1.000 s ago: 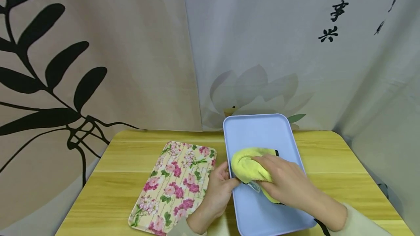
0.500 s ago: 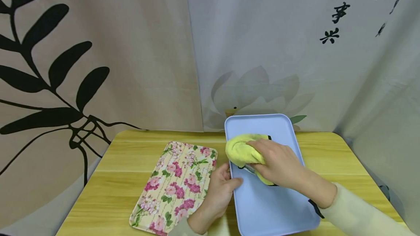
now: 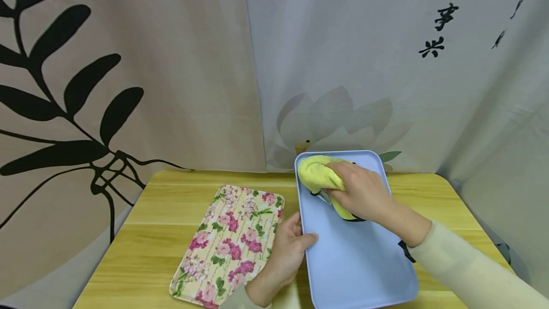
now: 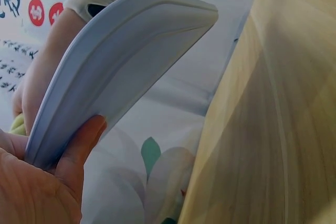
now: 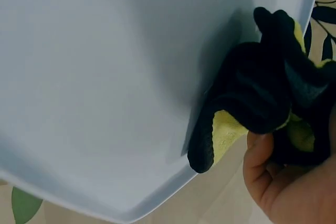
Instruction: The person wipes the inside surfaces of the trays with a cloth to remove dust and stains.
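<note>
- Apparently mid-wipe; right hand (image 3: 364,192) clamped on bunched yellow cloth (image 3: 317,173), at far left of blue tray (image 3: 356,261);
- left hand (image 3: 289,247) grips tray's left rim, thumb on face; tray tilted, raised off wood-grain table (image 3: 146,223);
- next stroke likely calls for firm left grip, moderate cloth pressure

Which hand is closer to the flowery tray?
Left: the left hand is just beside the flowery tray; the right hand is farther right, over the blue tray.
</note>
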